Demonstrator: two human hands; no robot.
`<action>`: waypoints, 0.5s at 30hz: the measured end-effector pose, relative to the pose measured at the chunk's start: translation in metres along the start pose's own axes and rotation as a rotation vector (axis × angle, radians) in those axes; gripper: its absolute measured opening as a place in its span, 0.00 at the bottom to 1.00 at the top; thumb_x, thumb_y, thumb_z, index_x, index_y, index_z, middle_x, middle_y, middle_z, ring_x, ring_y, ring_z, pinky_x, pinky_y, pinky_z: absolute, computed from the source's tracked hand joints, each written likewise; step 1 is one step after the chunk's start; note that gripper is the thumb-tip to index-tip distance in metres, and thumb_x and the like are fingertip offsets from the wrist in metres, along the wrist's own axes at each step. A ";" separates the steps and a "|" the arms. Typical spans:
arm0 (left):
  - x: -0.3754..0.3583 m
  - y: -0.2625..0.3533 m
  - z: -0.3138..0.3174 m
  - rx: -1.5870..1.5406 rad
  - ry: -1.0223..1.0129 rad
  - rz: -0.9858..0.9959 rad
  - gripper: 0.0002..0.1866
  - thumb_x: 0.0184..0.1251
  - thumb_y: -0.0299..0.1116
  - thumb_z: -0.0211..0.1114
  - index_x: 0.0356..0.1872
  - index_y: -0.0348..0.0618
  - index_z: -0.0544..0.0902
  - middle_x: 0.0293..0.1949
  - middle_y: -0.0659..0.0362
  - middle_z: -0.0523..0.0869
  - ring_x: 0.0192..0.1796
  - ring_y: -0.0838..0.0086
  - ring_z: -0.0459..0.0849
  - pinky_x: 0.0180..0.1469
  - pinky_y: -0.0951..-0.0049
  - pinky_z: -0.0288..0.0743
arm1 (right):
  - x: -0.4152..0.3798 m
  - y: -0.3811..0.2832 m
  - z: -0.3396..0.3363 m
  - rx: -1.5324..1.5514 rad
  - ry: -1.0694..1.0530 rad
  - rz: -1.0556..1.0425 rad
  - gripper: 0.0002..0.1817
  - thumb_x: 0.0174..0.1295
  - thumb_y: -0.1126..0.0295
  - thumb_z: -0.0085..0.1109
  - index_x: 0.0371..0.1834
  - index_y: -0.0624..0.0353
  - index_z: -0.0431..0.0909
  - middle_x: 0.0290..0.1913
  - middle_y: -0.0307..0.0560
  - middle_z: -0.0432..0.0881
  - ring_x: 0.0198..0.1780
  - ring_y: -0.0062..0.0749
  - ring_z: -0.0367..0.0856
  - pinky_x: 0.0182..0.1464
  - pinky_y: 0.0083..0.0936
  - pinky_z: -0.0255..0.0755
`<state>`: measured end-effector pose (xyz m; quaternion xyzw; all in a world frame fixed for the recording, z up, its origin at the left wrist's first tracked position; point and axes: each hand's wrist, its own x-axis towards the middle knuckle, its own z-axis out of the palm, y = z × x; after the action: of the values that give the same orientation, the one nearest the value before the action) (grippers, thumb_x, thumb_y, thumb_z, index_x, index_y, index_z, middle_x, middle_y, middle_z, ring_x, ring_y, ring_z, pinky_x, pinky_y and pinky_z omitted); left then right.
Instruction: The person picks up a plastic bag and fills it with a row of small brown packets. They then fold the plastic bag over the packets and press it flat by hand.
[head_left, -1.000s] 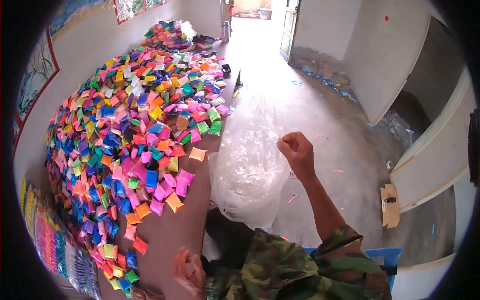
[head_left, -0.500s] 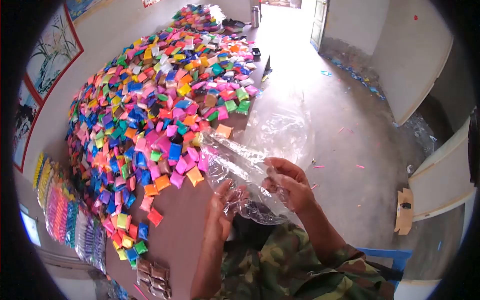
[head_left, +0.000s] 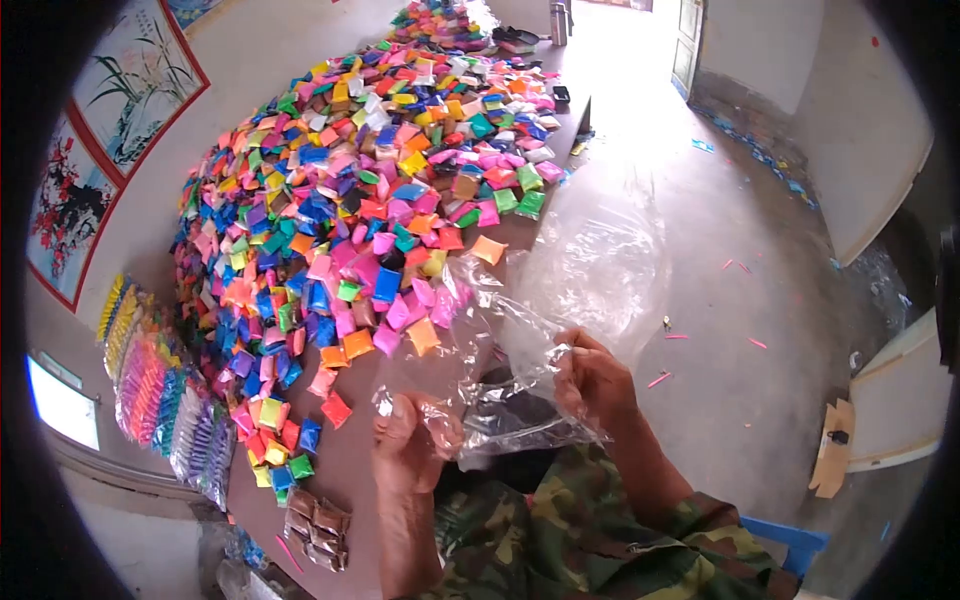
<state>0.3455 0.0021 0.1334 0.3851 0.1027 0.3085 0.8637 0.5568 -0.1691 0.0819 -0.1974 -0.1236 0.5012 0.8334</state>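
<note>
A clear plastic bag point(head_left: 510, 400) is stretched between my two hands, above my lap at the table edge. My left hand point(head_left: 412, 430) grips its left side, thumb pressed against the film. On the right, my right hand point(head_left: 597, 382) pinches the opposite side of the bag between thumb and fingers. No contents show through the film. Beyond the bag lies a big heap of small colored packets point(head_left: 370, 215), the nearest being pink and orange ones. A clear pack of brown packets point(head_left: 317, 530) rests near the table's front edge, left of my left forearm.
The brown table point(head_left: 345, 455) carries the heap along the wall. Bundles of colored sticks in clear wrap point(head_left: 165, 400) stand at its left. A large clear plastic sack point(head_left: 600, 260) is right of the table. Pink strips point(head_left: 660, 379) and a cardboard piece point(head_left: 832, 450) lie on the floor.
My hands have moved apart, pulling the bag wider; the left hand went left. The whole view has shifted, so the surroundings appear farther right.
</note>
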 end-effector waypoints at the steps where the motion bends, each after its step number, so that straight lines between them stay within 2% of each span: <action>1: 0.000 0.000 0.003 0.045 -0.001 0.018 0.21 0.84 0.49 0.66 0.47 0.36 0.86 0.27 0.54 0.87 0.25 0.69 0.83 0.25 0.69 0.74 | 0.002 0.002 0.001 0.005 -0.019 0.039 0.17 0.81 0.66 0.53 0.65 0.64 0.73 0.36 0.45 0.84 0.26 0.23 0.79 0.23 0.20 0.71; 3: 0.003 0.007 0.009 0.033 0.072 0.026 0.21 0.84 0.49 0.65 0.47 0.36 0.87 0.27 0.55 0.87 0.24 0.71 0.83 0.25 0.70 0.73 | 0.003 0.011 0.002 0.043 -0.036 0.130 0.22 0.81 0.64 0.53 0.72 0.66 0.72 0.36 0.45 0.84 0.25 0.22 0.77 0.25 0.18 0.69; 4: 0.004 0.009 0.010 0.025 0.112 0.027 0.21 0.85 0.49 0.65 0.47 0.37 0.87 0.27 0.56 0.87 0.24 0.72 0.82 0.25 0.71 0.73 | 0.004 0.014 0.004 0.007 -0.030 0.124 0.22 0.81 0.64 0.54 0.71 0.66 0.73 0.36 0.45 0.84 0.24 0.21 0.77 0.25 0.18 0.69; 5: 0.006 0.013 0.001 0.128 0.159 0.000 0.28 0.82 0.58 0.65 0.52 0.36 0.86 0.26 0.57 0.87 0.23 0.72 0.82 0.24 0.73 0.74 | 0.004 0.016 0.006 -0.029 -0.023 0.120 0.22 0.80 0.64 0.55 0.71 0.66 0.74 0.36 0.44 0.84 0.24 0.20 0.76 0.25 0.17 0.69; 7: 0.006 0.019 -0.018 0.149 0.149 0.009 0.36 0.79 0.65 0.64 0.57 0.35 0.84 0.27 0.56 0.87 0.24 0.69 0.84 0.25 0.71 0.76 | 0.006 0.018 0.006 -0.130 -0.048 0.113 0.22 0.78 0.64 0.58 0.70 0.66 0.75 0.36 0.45 0.85 0.24 0.19 0.76 0.25 0.17 0.69; 9: 0.005 0.025 -0.032 0.184 0.085 0.021 0.45 0.75 0.72 0.62 0.63 0.32 0.81 0.35 0.51 0.90 0.31 0.65 0.89 0.30 0.69 0.82 | 0.006 0.014 0.002 -0.250 -0.113 0.097 0.23 0.76 0.66 0.61 0.70 0.64 0.77 0.37 0.45 0.85 0.23 0.19 0.76 0.25 0.17 0.69; 10: 0.005 0.029 -0.039 0.201 0.052 0.027 0.49 0.73 0.76 0.61 0.66 0.30 0.80 0.39 0.48 0.91 0.35 0.63 0.91 0.33 0.68 0.85 | 0.007 0.010 0.003 -0.278 -0.070 0.123 0.23 0.74 0.67 0.62 0.68 0.65 0.77 0.34 0.44 0.84 0.23 0.19 0.75 0.24 0.17 0.68; 12: 0.002 0.030 -0.043 0.198 0.075 0.044 0.50 0.74 0.75 0.60 0.67 0.28 0.79 0.46 0.44 0.92 0.42 0.62 0.93 0.37 0.67 0.87 | 0.005 0.001 0.008 -0.340 0.018 0.187 0.23 0.70 0.69 0.64 0.65 0.68 0.77 0.30 0.43 0.82 0.22 0.21 0.74 0.23 0.19 0.66; 15: -0.003 0.030 -0.044 0.375 0.017 -0.024 0.49 0.75 0.74 0.60 0.70 0.29 0.78 0.55 0.41 0.91 0.52 0.56 0.92 0.52 0.59 0.86 | 0.013 -0.002 0.010 -0.422 0.007 0.158 0.21 0.67 0.69 0.67 0.60 0.67 0.80 0.32 0.44 0.85 0.23 0.22 0.75 0.24 0.21 0.66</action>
<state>0.3112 0.0427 0.1252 0.5356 0.1701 0.2767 0.7795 0.5607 -0.1564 0.0916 -0.3783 -0.2069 0.5271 0.7323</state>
